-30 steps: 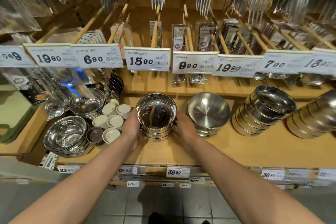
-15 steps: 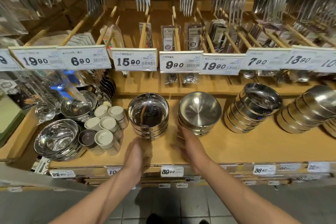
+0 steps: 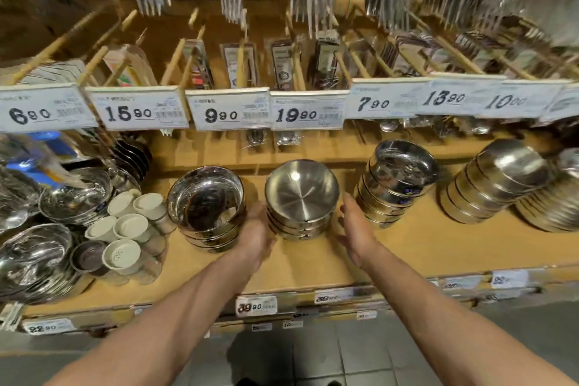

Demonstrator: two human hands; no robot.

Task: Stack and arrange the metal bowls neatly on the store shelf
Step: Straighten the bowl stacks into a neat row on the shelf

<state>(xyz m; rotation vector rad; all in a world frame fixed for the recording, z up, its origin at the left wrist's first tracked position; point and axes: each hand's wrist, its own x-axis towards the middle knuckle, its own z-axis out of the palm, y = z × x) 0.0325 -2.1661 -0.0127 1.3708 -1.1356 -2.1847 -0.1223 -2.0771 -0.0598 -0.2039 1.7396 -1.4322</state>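
A stack of brushed metal bowls (image 3: 301,197) sits at the middle of the wooden shelf (image 3: 407,247). My left hand (image 3: 255,236) is open at its left side, between it and a stack of shiny straight-walled bowls (image 3: 206,204). My right hand (image 3: 352,229) is open at the brushed stack's right side, fingers spread, close to it. I cannot tell whether either hand touches the bowls. A tilted stack of shiny bowls (image 3: 396,180) leans to the right of my right hand.
More leaning bowl stacks (image 3: 498,182) fill the shelf's right end. White-lidded shakers (image 3: 125,229) and large shiny bowls (image 3: 34,255) crowd the left. Price tags (image 3: 230,108) hang along the rack above, with packaged and hanging cutlery (image 3: 313,0) behind.
My hands let go of the shiny bowl stack, drew back, then moved right to either side of the brushed bowl stack. The view has shifted right.
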